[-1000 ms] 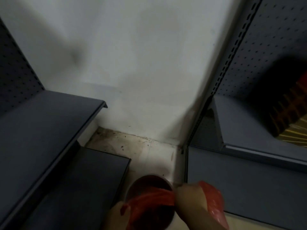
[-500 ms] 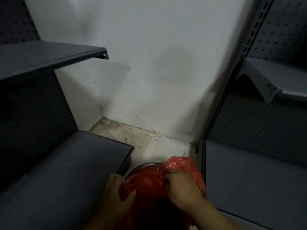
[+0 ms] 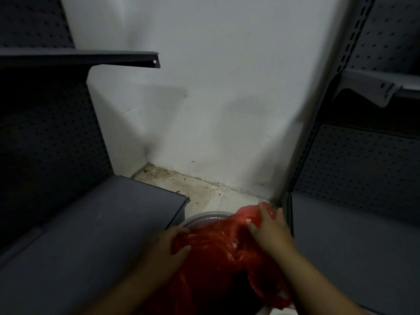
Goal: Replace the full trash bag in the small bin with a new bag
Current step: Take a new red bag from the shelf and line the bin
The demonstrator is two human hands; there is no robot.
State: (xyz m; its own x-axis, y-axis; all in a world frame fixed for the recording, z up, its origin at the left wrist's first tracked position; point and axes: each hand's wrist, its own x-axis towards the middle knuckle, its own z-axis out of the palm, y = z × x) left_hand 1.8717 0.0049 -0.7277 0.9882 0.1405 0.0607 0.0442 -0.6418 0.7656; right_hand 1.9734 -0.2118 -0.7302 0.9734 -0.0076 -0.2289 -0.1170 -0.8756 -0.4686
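Left hand (image 3: 167, 243), right hand (image 3: 268, 228) — bare; forearms unsleeved — no rings.

Dim corner, white wall (image 3: 216, 87), grey shelves (image 3: 91, 223)

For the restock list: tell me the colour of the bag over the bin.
Red, glossy plastic bag, clearest in the head view.

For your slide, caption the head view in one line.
Both hands, left and right, spread a red bag over the small bin.
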